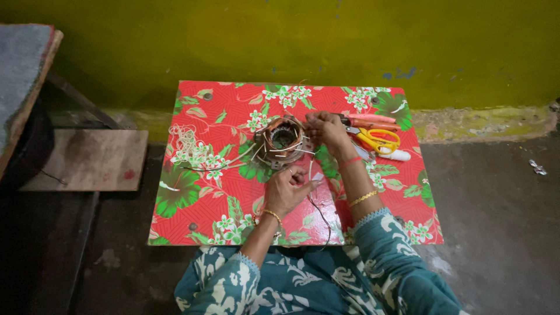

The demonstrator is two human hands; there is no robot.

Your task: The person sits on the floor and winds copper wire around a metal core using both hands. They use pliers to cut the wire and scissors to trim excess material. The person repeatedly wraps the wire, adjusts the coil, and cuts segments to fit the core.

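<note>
— Copper-wound stator sits between our hands on the counter?
— Yes. Our right hand pinches a strand at its rim; our left hand pinches thread just below. Scissors lie beside the right.

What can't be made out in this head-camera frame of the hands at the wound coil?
- Left hand: what its fingertips pinch is too small to tell; grip unclear.
- Right hand: fingers curl over the edge of the round copper-wound motor stator; any wire held is hidden.
- Red-handled pliers and yellow-handled scissors: tips hidden behind the right hand.
- White cylindrical object: too small to identify.
- Red floral-covered table: near edge covered by the person's patterned teal sleeves.
</note>
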